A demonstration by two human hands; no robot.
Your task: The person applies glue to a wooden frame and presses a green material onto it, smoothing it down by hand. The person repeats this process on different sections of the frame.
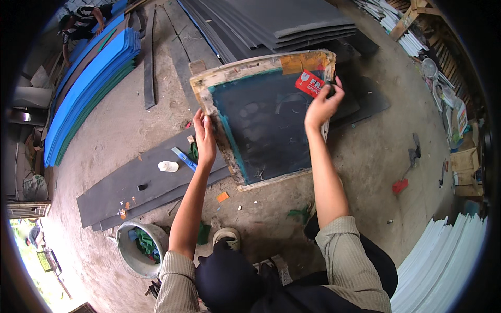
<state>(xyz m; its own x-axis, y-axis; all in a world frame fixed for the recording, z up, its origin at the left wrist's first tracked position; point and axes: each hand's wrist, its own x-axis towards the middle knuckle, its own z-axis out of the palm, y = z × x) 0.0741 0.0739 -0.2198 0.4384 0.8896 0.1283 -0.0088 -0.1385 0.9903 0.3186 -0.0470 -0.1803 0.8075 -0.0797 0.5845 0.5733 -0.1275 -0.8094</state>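
Shows rough, paint-smeared wood on the frame, a faint sheen on its dark panel; looks like ribbed cloth at the near right sleeve, smooth plastic on the white bottle.

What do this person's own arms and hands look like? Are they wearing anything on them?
Both the left hand and right hand are bare, without gloves. The left sleeve and right sleeve are beige, finely ribbed and gathered near the elbows, leaving the forearms uncovered. No watch or cables show.
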